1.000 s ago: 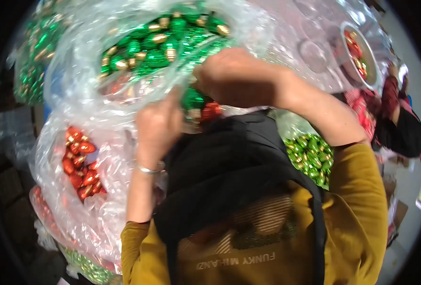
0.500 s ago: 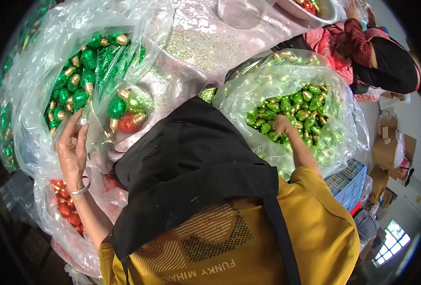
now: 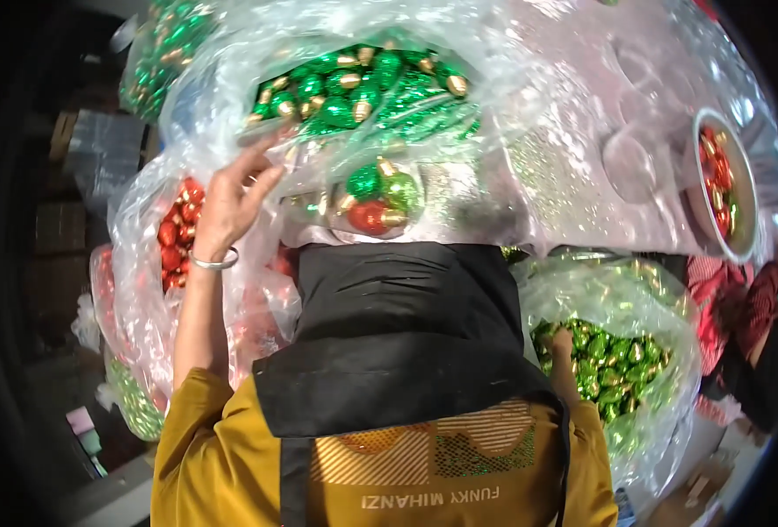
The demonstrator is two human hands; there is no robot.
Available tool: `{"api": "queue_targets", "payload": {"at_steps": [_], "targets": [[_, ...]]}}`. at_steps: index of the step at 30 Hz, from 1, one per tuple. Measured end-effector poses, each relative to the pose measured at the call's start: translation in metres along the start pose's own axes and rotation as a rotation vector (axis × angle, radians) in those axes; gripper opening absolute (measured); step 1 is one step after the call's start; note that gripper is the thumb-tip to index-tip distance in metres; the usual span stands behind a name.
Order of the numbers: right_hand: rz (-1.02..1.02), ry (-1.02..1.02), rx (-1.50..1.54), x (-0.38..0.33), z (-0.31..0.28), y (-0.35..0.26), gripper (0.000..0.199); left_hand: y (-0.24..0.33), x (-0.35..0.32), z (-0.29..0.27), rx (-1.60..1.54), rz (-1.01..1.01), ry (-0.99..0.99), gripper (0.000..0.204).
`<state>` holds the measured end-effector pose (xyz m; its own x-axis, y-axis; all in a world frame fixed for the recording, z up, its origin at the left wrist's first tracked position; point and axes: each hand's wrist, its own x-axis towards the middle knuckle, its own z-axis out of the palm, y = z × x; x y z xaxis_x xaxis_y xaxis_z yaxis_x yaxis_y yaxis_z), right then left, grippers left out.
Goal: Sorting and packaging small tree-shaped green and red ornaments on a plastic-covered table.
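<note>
My left hand (image 3: 238,195) is raised at the near edge of a clear plastic bag (image 3: 200,83) full of dark green glittery bulb ornaments (image 3: 336,111) with gold caps. Its fingers are stretched and apart, the tips slightly blurred against the plastic. On the right, my right hand (image 3: 562,342) reaches into another clear bag (image 3: 582,285) of light green bulb ornaments (image 3: 613,356); its fingers are hidden. Between the bags, a round clear tub (image 3: 418,213) on the table holds a dark green, a light green and a red ornament (image 3: 370,216).
A bag of red ornaments (image 3: 178,233) stands left of my left forearm. Loose glitter lies across the pale patterned tablecloth (image 3: 573,167). A white bowl (image 3: 702,189) of red ornaments sits at the right. Beyond it is another person in red and black (image 3: 714,316).
The view has turned, bringing the table more square in front. My left hand stays by the dark green bag; my right hand is still in the light green bag, its fingers now less visible.
</note>
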<state>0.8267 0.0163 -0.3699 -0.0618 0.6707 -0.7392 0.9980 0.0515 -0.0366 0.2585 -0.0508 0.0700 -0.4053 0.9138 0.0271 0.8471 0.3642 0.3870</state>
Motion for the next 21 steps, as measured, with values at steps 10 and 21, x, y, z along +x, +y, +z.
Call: {"api": "queue_targets", "payload": {"at_steps": [10, 21], "targets": [[-0.203, -0.060, 1.906, -0.157, -0.102, 0.006, 0.051, -0.265, -0.117, -0.040, -0.212, -0.726, 0.315, 0.031], [-0.934, 0.000, 0.671, -0.123, -0.359, -0.271, 0.027, -0.267, -0.118, 0.019, 0.100, -0.470, -0.242, 0.035]]}}
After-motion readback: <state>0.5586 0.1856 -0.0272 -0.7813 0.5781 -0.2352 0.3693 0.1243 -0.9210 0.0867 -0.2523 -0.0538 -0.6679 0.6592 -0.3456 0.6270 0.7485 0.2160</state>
